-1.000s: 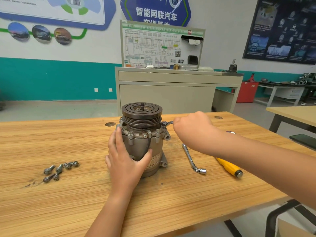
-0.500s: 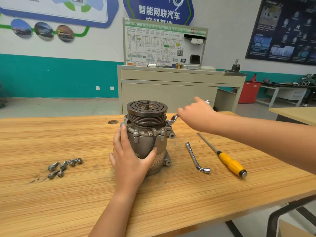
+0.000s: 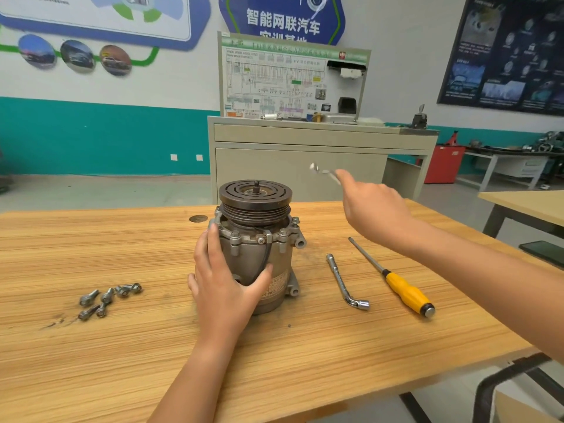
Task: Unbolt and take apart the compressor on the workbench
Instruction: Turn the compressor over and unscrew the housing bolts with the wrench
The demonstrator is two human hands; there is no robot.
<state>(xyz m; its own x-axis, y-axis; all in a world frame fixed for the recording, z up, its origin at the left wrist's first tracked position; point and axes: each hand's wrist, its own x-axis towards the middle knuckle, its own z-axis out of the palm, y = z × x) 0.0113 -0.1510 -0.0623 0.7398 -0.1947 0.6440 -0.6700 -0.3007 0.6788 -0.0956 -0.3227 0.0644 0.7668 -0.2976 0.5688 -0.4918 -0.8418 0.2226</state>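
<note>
A grey metal compressor [image 3: 259, 254] stands upright on the wooden workbench [image 3: 152, 346], its dark grooved pulley on top. My left hand [image 3: 224, 285] presses flat against its near left side, thumb wrapped round the front. My right hand [image 3: 372, 209] is raised above the bench to the right of the pulley. It holds a small silver wrench [image 3: 325, 173], blurred, with its end pointing up and left, clear of the compressor. Bolts still sit in the flange under the pulley.
Several loose bolts [image 3: 106, 299] lie on the bench at the left. An L-shaped socket wrench [image 3: 346, 283] and a yellow-handled screwdriver [image 3: 399, 288] lie right of the compressor. A beige cabinet [image 3: 305, 160] stands behind the bench; another table [image 3: 525, 206] is at the right.
My right hand has lifted the wrench off the compressor's right flange and swung it up and to the right. My left hand stays on the housing.
</note>
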